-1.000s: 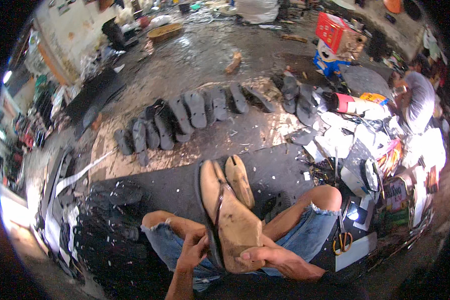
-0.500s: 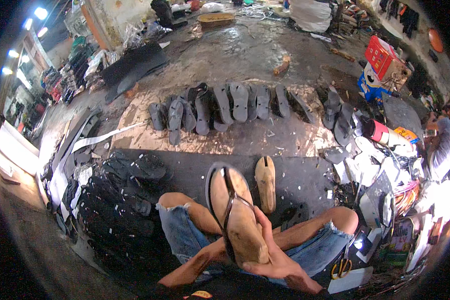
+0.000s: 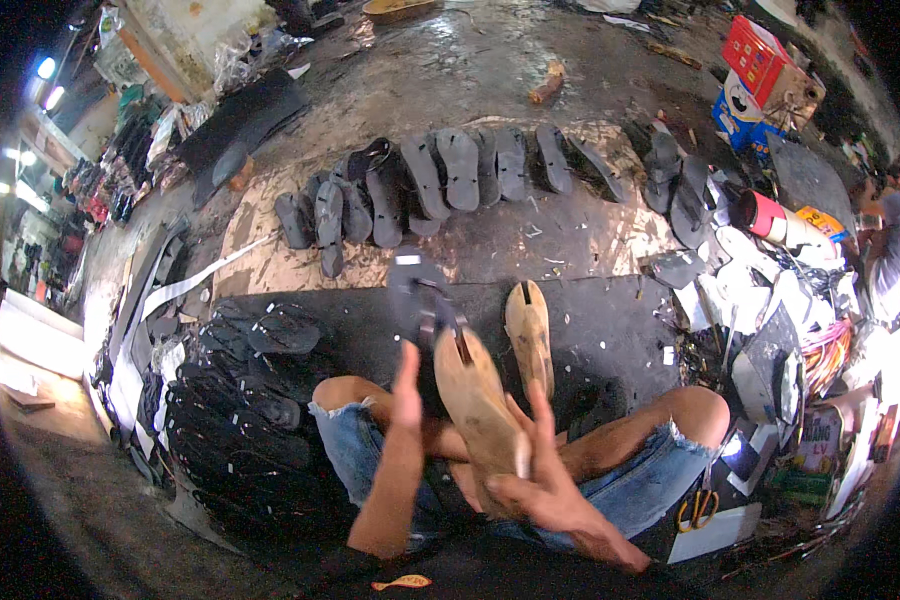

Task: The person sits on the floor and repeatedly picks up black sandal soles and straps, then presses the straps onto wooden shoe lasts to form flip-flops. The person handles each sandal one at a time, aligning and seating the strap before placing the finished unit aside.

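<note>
My right hand (image 3: 550, 490) is closed around the heel end of a wooden shoe last (image 3: 475, 395), its slotted toe pointing away from me. Just beyond that toe is a dark thong sandal (image 3: 415, 290), smeared by motion, with a white label at its far end. My left hand (image 3: 406, 390) is raised left of the last with fingers stretched out, their tips close to the sandal's near end; whether they touch it is unclear. A second wooden last (image 3: 529, 335) lies on the dark mat (image 3: 610, 320) to the right.
Several grey sandal soles (image 3: 459, 170) stand in a row on a board ahead. A heap of black sandals (image 3: 235, 420) lies at my left. Scissors (image 3: 697, 511) are beside my right knee, near a clutter of white scraps (image 3: 740, 300). A red box (image 3: 754, 60) stands farther back.
The sandal has come off the held last and now is beyond its toe. My left hand has risen from behind to the last's left side. The view has tilted downward.
</note>
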### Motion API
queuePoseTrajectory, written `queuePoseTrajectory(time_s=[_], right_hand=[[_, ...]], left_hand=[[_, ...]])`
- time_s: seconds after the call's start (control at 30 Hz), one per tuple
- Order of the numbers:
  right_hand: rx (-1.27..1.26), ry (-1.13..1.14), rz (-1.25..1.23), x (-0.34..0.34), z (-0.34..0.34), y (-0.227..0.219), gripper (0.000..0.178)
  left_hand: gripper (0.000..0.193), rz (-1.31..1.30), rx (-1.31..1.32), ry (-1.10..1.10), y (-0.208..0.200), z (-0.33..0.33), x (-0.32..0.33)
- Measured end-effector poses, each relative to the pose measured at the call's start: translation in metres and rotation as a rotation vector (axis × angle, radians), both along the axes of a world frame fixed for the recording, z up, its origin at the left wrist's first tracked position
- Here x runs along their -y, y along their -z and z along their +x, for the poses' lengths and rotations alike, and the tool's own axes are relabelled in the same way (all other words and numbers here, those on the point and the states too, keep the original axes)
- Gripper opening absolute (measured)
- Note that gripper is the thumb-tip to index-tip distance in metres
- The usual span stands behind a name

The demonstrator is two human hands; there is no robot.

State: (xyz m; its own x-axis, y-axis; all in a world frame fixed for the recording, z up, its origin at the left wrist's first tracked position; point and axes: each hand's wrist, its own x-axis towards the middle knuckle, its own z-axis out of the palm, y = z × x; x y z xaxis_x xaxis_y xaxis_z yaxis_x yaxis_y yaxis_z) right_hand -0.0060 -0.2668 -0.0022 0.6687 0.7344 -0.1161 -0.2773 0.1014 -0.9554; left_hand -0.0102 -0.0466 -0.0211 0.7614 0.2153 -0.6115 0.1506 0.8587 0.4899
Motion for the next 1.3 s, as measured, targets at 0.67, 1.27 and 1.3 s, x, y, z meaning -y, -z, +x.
queuePoseTrajectory(time_s=[0.67,1.27,1.3], right_hand=[[0.797,-0.478,-0.132,-0.185,0.231,-0.021,0.105],[0.747,0.726,-0.183,-0.126,0.297,0.091,0.041],[0.825,0.658,-0.330,-0.104,0.261,0.088,0.038]], left_hand=[[0.067,0.431,-0.019,0.125,0.034,-0.064,-0.013],[0.028,0.667,-0.164,-0.947,0.062,-0.172,-0.145],[0.044,0.632,0.028,-0.809,0.039,-0.147,-0.143]])
